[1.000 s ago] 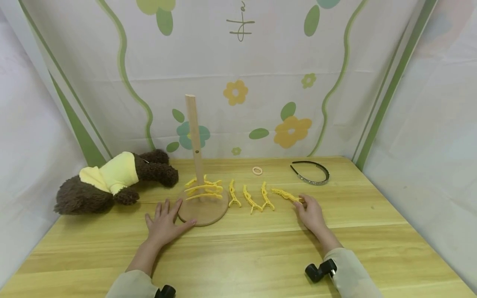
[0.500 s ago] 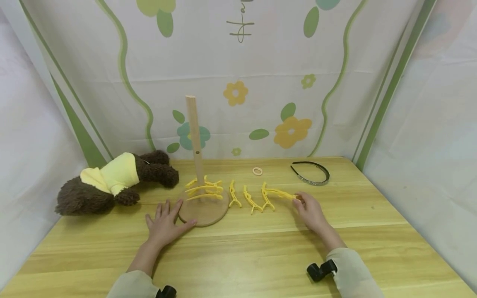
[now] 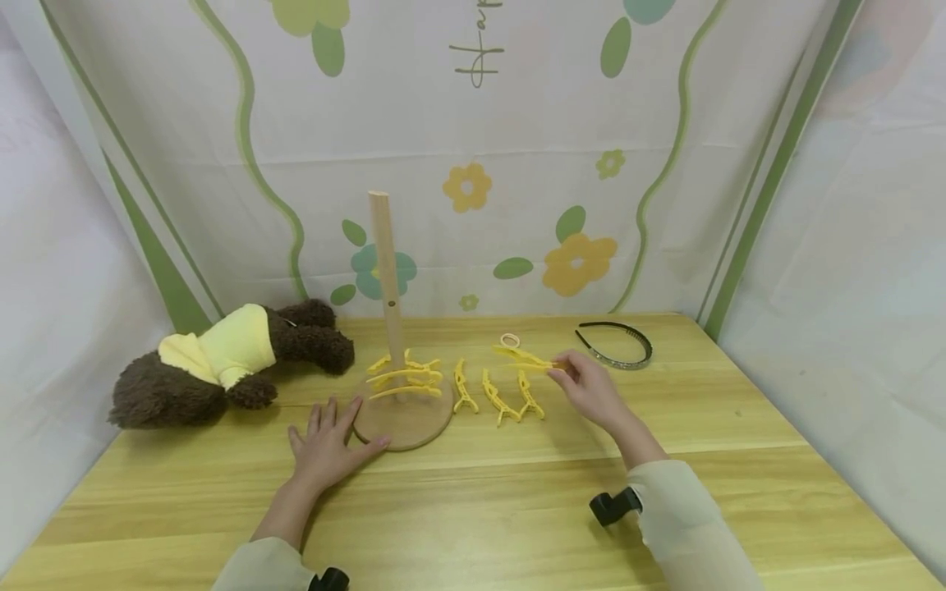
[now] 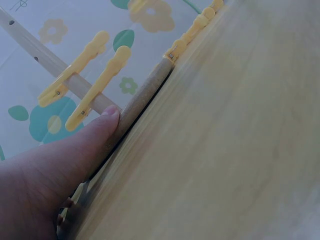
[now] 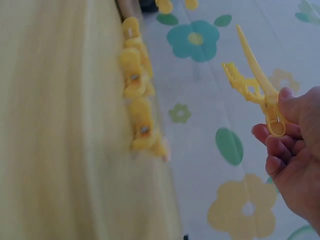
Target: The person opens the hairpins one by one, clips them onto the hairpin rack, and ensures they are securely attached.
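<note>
My right hand [image 3: 591, 390] pinches a yellow hair clip [image 3: 521, 358] by its tail end, raised above the table. In the right wrist view the jaws of this clip [image 5: 255, 70] are spread apart. Spread fingers of my left hand [image 3: 325, 447] rest at the rim of the round wooden base [image 3: 406, 431], and its thumb [image 4: 95, 135] presses on that base in the left wrist view. From the base rises a wooden post [image 3: 384, 254], with several yellow hair clips [image 3: 406, 377] clamped round its lower part. Between stand and right hand, three more clips [image 3: 497, 396] lie in a row.
A beige ring [image 3: 510, 340] lies behind the raised clip. Farther right is a black headband [image 3: 624, 359] with a glittery band. A brown plush toy [image 3: 229, 353] in yellow clothing lies at the left. White printed cloth [image 3: 532, 123] closes off the back and sides.
My right hand has lifted the hair clip off the table and moved it left and away from me, and the clip's jaws have spread. The left hand stays on the base.
</note>
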`<state>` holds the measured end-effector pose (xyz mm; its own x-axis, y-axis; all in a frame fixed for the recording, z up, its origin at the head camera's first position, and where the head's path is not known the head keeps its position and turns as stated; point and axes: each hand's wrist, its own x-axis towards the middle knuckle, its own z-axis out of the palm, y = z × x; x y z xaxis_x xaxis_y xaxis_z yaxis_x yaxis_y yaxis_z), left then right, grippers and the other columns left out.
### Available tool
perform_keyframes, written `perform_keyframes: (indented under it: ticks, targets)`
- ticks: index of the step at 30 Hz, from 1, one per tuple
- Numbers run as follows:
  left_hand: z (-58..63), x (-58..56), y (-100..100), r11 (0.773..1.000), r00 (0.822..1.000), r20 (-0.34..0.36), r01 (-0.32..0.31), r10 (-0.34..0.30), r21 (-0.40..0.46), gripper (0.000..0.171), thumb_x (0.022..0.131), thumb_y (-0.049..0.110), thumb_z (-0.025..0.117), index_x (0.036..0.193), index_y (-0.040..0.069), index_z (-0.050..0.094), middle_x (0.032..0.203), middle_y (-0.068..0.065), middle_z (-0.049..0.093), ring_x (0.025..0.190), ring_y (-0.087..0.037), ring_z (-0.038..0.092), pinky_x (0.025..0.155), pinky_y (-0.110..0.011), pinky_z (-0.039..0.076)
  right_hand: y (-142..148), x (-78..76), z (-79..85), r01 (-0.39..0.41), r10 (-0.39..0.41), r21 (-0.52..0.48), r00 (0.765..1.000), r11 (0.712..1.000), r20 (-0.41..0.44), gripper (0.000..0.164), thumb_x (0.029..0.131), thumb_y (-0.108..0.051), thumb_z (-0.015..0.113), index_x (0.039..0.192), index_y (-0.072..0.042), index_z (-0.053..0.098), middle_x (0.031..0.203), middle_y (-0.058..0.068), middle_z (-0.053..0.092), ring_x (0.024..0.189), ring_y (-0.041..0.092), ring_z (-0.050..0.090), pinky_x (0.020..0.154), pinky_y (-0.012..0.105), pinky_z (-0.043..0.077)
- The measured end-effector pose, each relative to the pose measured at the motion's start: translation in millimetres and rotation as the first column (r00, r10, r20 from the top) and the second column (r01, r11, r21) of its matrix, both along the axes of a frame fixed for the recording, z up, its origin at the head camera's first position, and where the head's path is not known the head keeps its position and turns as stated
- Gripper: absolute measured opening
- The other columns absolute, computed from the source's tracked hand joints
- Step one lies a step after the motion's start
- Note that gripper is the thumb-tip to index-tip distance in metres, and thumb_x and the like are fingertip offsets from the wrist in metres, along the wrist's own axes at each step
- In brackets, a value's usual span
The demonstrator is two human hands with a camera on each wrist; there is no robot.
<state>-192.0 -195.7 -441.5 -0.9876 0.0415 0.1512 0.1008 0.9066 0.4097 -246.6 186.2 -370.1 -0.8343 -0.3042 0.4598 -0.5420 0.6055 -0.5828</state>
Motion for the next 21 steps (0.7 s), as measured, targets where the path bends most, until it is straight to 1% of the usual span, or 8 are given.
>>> perform_keyframes:
  ticks: [5, 7, 10, 13, 18, 21]
  targets:
    - [-0.7, 0.1, -0.9, 1.0, 1.0, -0.006, 0.001, -0.001, 0.002, 0.091, 0.069, 0.07, 0.047, 0.137, 0.013, 0.026, 0.136, -0.028, 0.015, 0.122, -0.046, 0.004, 0.081, -0.069, -0.008, -30.9, -10.0, 16.4, -0.08, 0.075, -0.049, 0.992, 0.996, -0.097, 0.013, 0.082, -0.009, 0.059, 0.091, 0.0, 0.058, 0.063, -0.001, 0.044, 0.053, 0.012, 0.039, 0.046, 0.025, 0.035]
    - [-1.1, 0.0, -1.1, 1.0, 1.0, -0.007, 0.0, 0.0, 0.002, 0.09, 0.069, 0.07, 0.046, 0.137, 0.013, 0.026, 0.136, -0.028, 0.015, 0.122, -0.046, 0.004, 0.081, -0.068, -0.008, -44.7, -13.0, 21.6, -0.104, 0.097, -0.058, 0.988, 0.993, -0.121, 0.013, 0.081, -0.008, 0.06, 0.09, 0.001, 0.058, 0.062, -0.001, 0.044, 0.052, 0.012, 0.038, 0.046, 0.025, 0.035]
    - [-1.1, 0.0, -0.9, 1.0, 1.0, -0.005, 0.0, 0.0, 0.0, 0.091, 0.069, 0.07, 0.046, 0.137, 0.013, 0.026, 0.136, -0.028, 0.014, 0.122, -0.046, 0.003, 0.081, -0.068, -0.008, -64.0, -16.4, 26.9, -0.13, 0.122, -0.052, 0.983, 0.99, -0.135, 0.013, 0.082, -0.008, 0.06, 0.091, 0.002, 0.058, 0.063, 0.0, 0.044, 0.052, 0.011, 0.038, 0.047, 0.025, 0.035]
    - [-0.6, 0.6, -0.3, 1.0, 1.0, -0.005, 0.004, -0.004, 0.002, 0.09, 0.069, 0.07, 0.046, 0.137, 0.013, 0.027, 0.136, -0.028, 0.014, 0.122, -0.046, 0.004, 0.081, -0.069, -0.008, -80.4, -19.3, 30.0, -0.149, 0.143, -0.03, 0.979, 0.988, -0.147, 0.014, 0.082, -0.008, 0.059, 0.091, 0.002, 0.058, 0.065, 0.0, 0.046, 0.054, 0.012, 0.039, 0.048, 0.025, 0.036]
    - [0.5, 1.7, 0.6, 1.0, 1.0, -0.008, 0.008, -0.008, 0.013, 0.09, 0.069, 0.068, 0.048, 0.137, 0.013, 0.027, 0.136, -0.028, 0.015, 0.122, -0.046, 0.004, 0.081, -0.069, -0.008, -102.2, -25.6, 30.5, -0.177, 0.173, -0.001, 0.966, 0.984, -0.192, 0.012, 0.081, -0.007, 0.06, 0.088, 0.002, 0.058, 0.065, -0.001, 0.046, 0.054, 0.011, 0.039, 0.049, 0.025, 0.037]
    - [0.4, 1.8, 0.4, 1.0, 1.0, -0.008, 0.005, -0.005, 0.008, 0.09, 0.069, 0.069, 0.047, 0.137, 0.013, 0.027, 0.136, -0.028, 0.015, 0.122, -0.046, 0.004, 0.081, -0.069, -0.007, -113.5, -27.5, 29.8, -0.201, 0.198, -0.001, 0.964, 0.98, -0.179, 0.011, 0.081, -0.007, 0.06, 0.088, 0.002, 0.058, 0.065, -0.001, 0.047, 0.054, 0.01, 0.04, 0.049, 0.024, 0.037]
